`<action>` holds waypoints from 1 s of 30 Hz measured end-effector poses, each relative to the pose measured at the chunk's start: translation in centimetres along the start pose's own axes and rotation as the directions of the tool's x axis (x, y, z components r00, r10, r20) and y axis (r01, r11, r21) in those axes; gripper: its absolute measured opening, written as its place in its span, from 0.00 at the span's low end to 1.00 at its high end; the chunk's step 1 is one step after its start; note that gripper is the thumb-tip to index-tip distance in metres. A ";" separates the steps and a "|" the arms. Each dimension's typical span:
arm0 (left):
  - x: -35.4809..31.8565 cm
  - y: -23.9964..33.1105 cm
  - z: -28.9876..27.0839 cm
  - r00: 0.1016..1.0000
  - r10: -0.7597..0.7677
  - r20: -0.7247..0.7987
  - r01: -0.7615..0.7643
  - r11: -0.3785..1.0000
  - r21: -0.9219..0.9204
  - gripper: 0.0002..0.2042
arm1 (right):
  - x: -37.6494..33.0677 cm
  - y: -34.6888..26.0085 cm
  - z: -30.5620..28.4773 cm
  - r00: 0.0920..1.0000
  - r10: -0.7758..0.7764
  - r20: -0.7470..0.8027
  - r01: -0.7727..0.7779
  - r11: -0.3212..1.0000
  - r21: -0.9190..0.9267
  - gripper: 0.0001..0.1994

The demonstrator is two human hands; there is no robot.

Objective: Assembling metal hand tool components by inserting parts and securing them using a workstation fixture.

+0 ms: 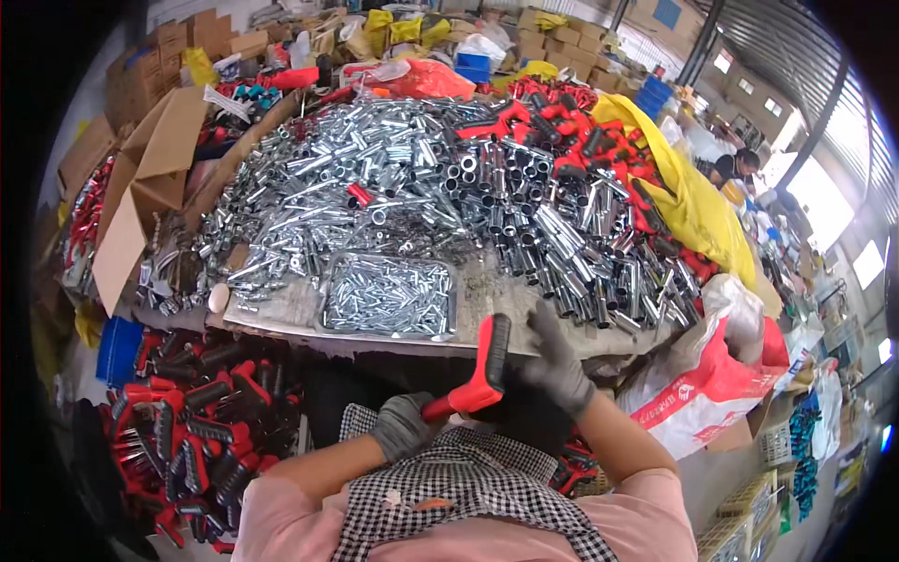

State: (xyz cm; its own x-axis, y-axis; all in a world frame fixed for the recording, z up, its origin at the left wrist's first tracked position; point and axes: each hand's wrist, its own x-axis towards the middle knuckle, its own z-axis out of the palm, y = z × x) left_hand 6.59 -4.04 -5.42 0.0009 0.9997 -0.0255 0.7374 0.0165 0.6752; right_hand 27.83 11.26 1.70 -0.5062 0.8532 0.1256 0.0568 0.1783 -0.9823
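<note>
A grey-gloved left hand of mine (405, 426) is closed round the red end of a pistol-shaped tool handle (483, 370), red with a black ribbed grip. The grip points up and away from me, over my lap at the table's near edge. Just right of it, my gloved right hand (560, 363) is open, fingers stretched out and apart from the handle. Beyond the hands, a clear tray (453, 292) filled with small metal pins sits at the table edge. Chrome tubes (562, 234) lie heaped beyond my right hand.
Loose metal sockets (365, 140) cover the table's middle and left. Red and black handles (201, 431) are piled low at my left, beside a blue bin (119, 351). A red and white sack (702, 384) stands at right. An open cardboard box (154, 169) is far left.
</note>
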 end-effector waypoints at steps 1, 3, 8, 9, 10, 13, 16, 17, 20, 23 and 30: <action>0.3 0.1 0.7 0.999 -0.029 -0.037 0.033 0.995 0.097 0.20 | 1.1 1.1 0.2 0.899 0.437 0.001 -0.371 0.762 0.531 0.25; 0.9 0.3 0.9 0.999 -0.022 0.046 0.012 0.977 0.213 0.22 | -0.7 -2.3 3.2 0.924 0.372 0.084 -0.374 0.840 0.394 0.21; 3.7 -1.6 -0.1 0.975 -0.076 0.207 0.017 0.961 0.275 0.19 | -0.7 -4.1 3.3 0.557 -0.346 0.755 0.626 0.772 -0.108 0.13; 4.2 -2.0 -0.8 0.971 -0.076 0.228 -0.004 0.944 0.331 0.18 | -0.3 -4.5 2.9 0.556 -0.343 0.757 0.628 0.770 -0.112 0.13; 4.0 -2.1 -0.9 0.962 -0.091 0.259 -0.016 0.923 0.385 0.16 | -0.6 -6.0 2.7 0.471 -0.311 0.825 0.729 0.664 -0.166 0.16; 3.3 -2.0 -3.0 0.988 -0.154 -0.015 0.147 0.905 0.400 0.15 | -1.2 -8.5 2.1 0.470 -0.218 0.856 0.825 0.454 -0.337 0.20; 3.7 -2.4 -3.5 0.956 -0.013 -0.294 0.150 0.880 0.451 0.11 | -1.0 -4.7 1.5 0.797 0.189 0.573 -0.171 0.982 -0.085 0.25; 3.9 -2.9 -3.3 0.846 0.272 -0.459 -0.012 0.870 0.493 0.08 | -1.6 -4.5 1.9 0.802 0.192 0.566 -0.175 0.981 -0.084 0.25; 4.4 -2.2 -4.5 0.534 0.637 -0.556 -0.169 0.725 0.668 0.07 | -3.1 -5.5 3.6 0.576 0.438 0.690 -0.784 0.536 0.315 0.24; 4.5 -0.1 -7.6 0.864 0.469 -0.184 -0.312 0.784 0.536 0.11 | -4.1 -1.6 3.7 0.647 0.277 0.710 -0.610 0.747 0.264 0.20; 1.9 -2.5 -4.4 0.502 0.109 0.858 -0.009 0.993 -0.121 0.23 | -2.0 -3.4 3.9 0.377 -0.222 0.899 0.876 0.402 -0.267 0.20</action>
State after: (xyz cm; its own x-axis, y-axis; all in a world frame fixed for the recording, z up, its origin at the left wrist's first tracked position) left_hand 1.78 -2.09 -3.88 0.6605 0.4873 -0.5711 0.6499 0.0096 0.7599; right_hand 25.29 7.01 4.25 -0.9771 -0.1592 0.1409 -0.1905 0.9499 -0.2479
